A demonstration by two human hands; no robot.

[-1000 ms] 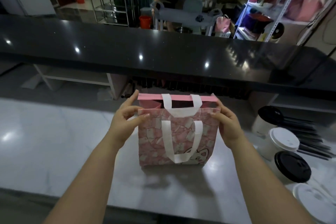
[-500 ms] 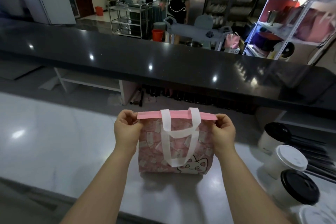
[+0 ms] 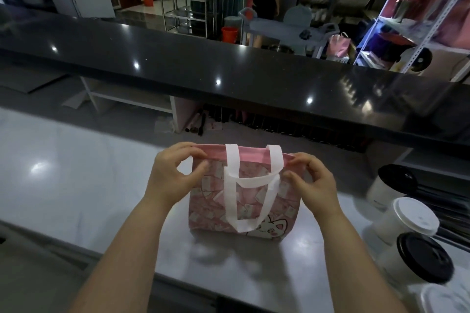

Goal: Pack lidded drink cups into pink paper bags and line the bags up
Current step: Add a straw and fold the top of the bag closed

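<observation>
Bag [image 3: 251, 198] stands between left hand [image 3: 173, 175] and right hand [image 3: 312, 180], rim pinched.

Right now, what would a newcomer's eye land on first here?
The pink paper bag with white handles stands upright on the grey counter, its top corners pinched by the left hand and right hand. At its right stand a white-lidded cup and a black-lidded cup.
</observation>
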